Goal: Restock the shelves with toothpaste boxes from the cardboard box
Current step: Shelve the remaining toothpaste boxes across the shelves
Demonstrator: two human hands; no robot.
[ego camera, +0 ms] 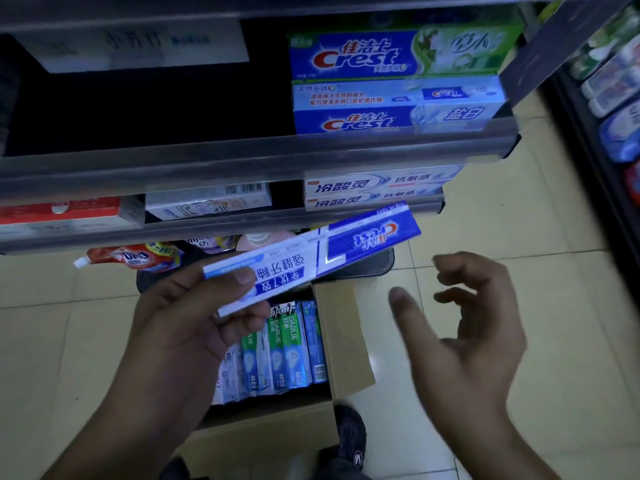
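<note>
My left hand (194, 327) grips one end of a blue and white Crest toothpaste box (322, 254), held upside down and slanting up to the right in front of the lower shelves. To its right, my right hand (474, 327) hovers with fingers spread, holding nothing and a little below the box's far end. On the floor beneath, the open cardboard box (343, 341) holds several upright toothpaste boxes (284, 351), green Darlie ones among them. The upper shelf (207, 157) carries stacked Crest boxes (394, 84) at its right and is dark at its left.
The shelf below holds white toothpaste boxes (377, 185) at right, a white box (207, 202) mid, a red one (59, 211) at left. A red pouch (145, 258) lies on the bottom shelf. Another rack of goods (613, 91) stands at right. My shoe (349, 434) is by the carton.
</note>
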